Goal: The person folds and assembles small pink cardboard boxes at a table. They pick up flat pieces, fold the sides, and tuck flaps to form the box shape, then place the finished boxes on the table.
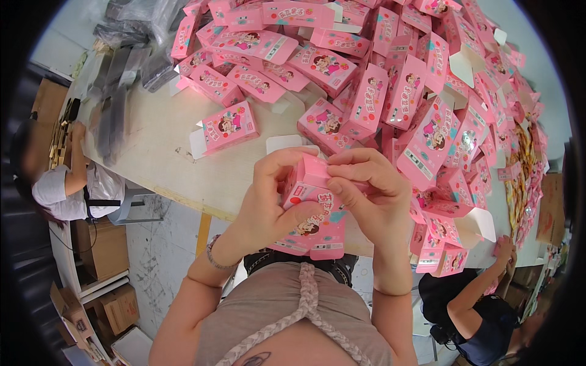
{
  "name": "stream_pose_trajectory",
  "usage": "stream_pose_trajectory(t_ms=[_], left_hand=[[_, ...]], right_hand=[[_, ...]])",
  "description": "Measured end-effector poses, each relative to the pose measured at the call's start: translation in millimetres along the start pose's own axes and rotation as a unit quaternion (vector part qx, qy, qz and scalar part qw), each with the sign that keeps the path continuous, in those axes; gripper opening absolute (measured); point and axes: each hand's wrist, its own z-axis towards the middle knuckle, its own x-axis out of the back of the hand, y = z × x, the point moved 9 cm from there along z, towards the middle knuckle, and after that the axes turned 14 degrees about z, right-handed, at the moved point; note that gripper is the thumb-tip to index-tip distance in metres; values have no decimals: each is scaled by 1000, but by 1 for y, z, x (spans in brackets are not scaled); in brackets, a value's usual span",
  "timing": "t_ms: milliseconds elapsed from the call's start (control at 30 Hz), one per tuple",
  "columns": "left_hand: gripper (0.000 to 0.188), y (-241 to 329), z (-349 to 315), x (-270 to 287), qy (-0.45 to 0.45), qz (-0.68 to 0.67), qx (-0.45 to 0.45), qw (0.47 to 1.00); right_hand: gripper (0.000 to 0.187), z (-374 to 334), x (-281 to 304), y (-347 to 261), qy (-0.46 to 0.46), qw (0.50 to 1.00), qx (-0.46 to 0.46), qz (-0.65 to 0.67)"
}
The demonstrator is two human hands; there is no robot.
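Carton (314, 210) held between left hand (268, 204) and right hand (372, 195), above table (159, 146) near edge. Lone carton (226, 127) on table, behind-left of hands. Carton heap (415, 91) behind and right, on table. Bag stack (131, 55) far left corner. Person (67, 183) left of table, another person (476, 305) lower right. Cardboard boxes (104, 274) on floor, lower left.
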Motion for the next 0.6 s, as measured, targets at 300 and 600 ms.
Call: stream_pose_trajectory(t_ms=[300,600], left_hand=[[47,-10,-7,15,-30,167,42,985],[45,-19,-3,64,138,114,41,983]], right_hand=[[46,-19,-8,17,-143,968,-75,-192],[75,-32,8,23,-103,881,11,-462]])
